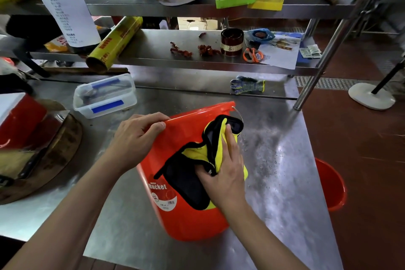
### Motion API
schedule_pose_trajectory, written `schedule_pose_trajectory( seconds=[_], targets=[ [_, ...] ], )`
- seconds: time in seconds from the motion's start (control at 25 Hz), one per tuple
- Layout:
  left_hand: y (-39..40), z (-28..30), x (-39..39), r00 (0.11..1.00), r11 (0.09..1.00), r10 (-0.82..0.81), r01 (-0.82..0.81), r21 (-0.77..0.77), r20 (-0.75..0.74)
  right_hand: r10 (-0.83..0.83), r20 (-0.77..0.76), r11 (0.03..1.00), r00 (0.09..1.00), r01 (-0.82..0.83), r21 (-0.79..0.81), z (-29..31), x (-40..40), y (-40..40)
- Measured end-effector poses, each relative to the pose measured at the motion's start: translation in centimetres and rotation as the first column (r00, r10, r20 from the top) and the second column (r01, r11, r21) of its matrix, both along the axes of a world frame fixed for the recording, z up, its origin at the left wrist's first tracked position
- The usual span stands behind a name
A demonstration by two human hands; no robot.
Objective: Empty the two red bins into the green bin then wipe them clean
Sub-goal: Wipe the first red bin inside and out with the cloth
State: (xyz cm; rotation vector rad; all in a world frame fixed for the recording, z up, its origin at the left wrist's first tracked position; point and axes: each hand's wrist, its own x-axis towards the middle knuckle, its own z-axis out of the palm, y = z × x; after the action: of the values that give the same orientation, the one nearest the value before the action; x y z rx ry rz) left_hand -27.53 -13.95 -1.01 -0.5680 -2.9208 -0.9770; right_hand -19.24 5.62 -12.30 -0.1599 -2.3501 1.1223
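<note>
A red bin (184, 221) lies tipped on its side on the steel table (285, 177), its mouth facing away from me and a white label on its wall. My left hand (135, 138) grips its rim at the upper left. My right hand (225, 173) presses a yellow and black cloth (197, 155) flat against the bin's outer wall. A second red bin (333, 184) stands on the floor past the table's right edge, partly hidden by the table. No green bin is in view.
A clear lidded box (105, 94) sits at the back left, a round wooden block (54, 153) with a red carton at the left. A patterned glove (247, 84) lies by the shelf post (324, 59). Shelves above hold chillies, scissors, a foil roll.
</note>
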Motion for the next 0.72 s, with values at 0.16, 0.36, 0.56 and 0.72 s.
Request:
schedule_pose_trajectory(
  seconds=[0.16, 0.36, 0.56, 0.72],
  targets=[
    [1.0, 1.2, -0.5, 0.994, 0.992, 0.04, -0.051, -0.116, -0.098, 0.053, -0.008, 0.997, 0.999, -0.053, 0.05, -1.3, 1.3, -0.5],
    [2.2, 1.5, -0.2, 0.997, 0.975, 0.01, -0.027, -0.22, -0.08, 0.082, -0.012, 0.99, 0.997, -0.08, 0.119, -2.9, 2.8, -1.9],
    [2.9, 1.8, -0.3, 0.999, 0.971, -0.02, 0.009, -0.24, -0.044, 0.086, -0.01, 0.979, 0.996, -0.083, 0.186, -4.1, 4.1, -2.3],
    [4.4, 2.0, -0.7, 0.988, 0.958, 0.092, -0.123, -0.261, -0.126, 0.154, -0.017, 0.967, 0.988, -0.147, 0.208, -4.9, 5.2, -3.1]
  ],
)
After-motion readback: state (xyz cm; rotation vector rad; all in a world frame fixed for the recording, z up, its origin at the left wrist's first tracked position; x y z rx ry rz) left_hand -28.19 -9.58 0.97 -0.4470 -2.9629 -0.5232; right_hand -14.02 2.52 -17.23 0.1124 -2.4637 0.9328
